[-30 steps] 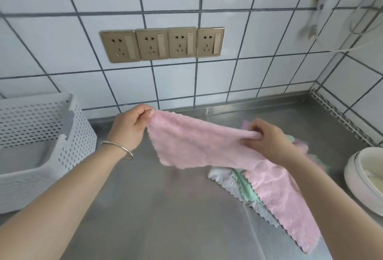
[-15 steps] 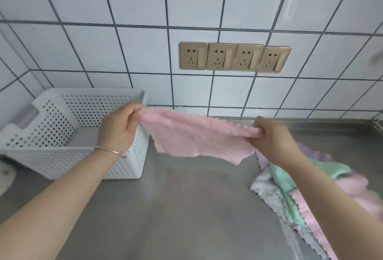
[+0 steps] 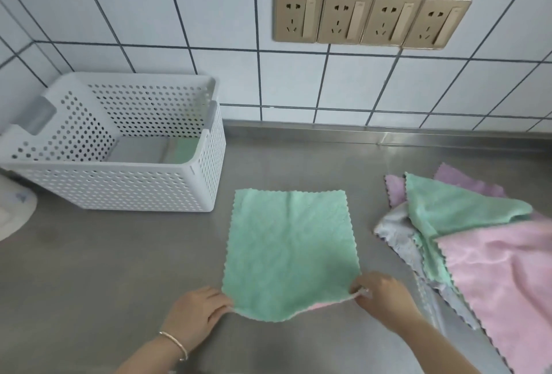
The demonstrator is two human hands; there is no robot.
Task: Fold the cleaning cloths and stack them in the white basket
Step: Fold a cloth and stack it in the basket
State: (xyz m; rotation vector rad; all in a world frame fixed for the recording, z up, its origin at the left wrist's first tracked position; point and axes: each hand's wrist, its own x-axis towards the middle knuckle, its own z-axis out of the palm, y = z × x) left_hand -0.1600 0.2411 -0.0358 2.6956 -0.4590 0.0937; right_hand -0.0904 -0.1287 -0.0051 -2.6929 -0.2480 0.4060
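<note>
green cloth [image 3: 289, 251] lies flat on the steel surface [image 3: 119, 278], just right of the white basket [image 3: 125, 191], near-square, fluffy microfibre, zigzag-cut edges. pink underside shows at its near right corner, which is lifted a little.

left hand [image 3: 194, 314]: palm down, fingers loosely curled, fingertips touching the cloth's near left corner; grip not clearly closed, cannot tell if it pinches or just rests. forearm comes in from below the cloth, thin metal bangle [image 3: 176, 343] on the wrist.

right hand [image 3: 379, 293]: fingers curled, grip clamped on the cloth's near right corner, thumb and fingertips pinching the edge. forearm runs off to the lower right of the cloth.

right of the cloth, apart from it: loose pile of cloths [image 3: 466, 239], same fluffy fabric and zigzag edges. pink one on top nearest, green under it, grey at the pile's left edge, lilac at the far side. overlapping, rumpled, unfolded.

basket: rectangular perforated plastic, cut-out handle on its left wall, sits left of the cloth against the tiled wall [image 3: 179, 15]. folded items on its floor, one grey, one greenish, partly hidden by the front wall.

wall above the cloth: white square tiles, dark grout, row of four gold-coloured sockets [image 3: 370, 18]. white rounded object [image 3: 15, 212] left of the basket, cut by the frame edge.
</note>
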